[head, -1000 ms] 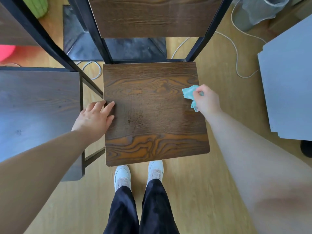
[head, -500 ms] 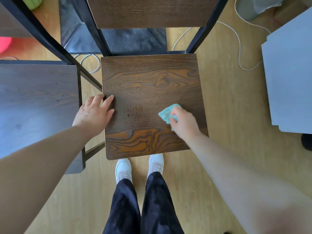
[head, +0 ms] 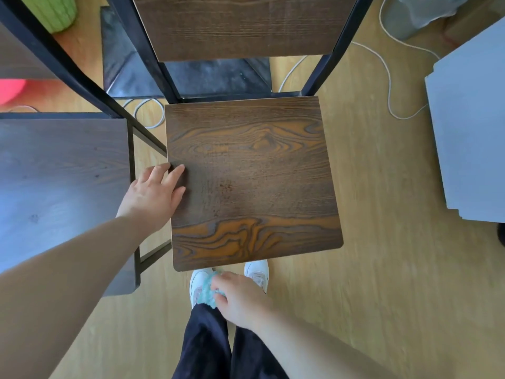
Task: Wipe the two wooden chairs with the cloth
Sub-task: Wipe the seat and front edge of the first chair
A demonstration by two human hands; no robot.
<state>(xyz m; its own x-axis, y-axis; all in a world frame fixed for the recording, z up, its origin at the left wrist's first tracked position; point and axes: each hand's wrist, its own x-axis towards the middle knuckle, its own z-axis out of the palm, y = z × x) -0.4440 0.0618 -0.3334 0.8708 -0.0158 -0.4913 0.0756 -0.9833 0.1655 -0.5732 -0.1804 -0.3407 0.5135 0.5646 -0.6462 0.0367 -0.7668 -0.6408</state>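
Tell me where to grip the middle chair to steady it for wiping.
Likely the seat's left edge, reached from the gap beside the other chair: it is straight and bare, and the left hand rests there, leaving the top free for the cloth in the right hand.

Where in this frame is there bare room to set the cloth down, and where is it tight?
The middle chair seat is bare right of the left hand at its left edge; the left chair seat is bare too. Tight: the gap between seats, crossed by black frame bars.
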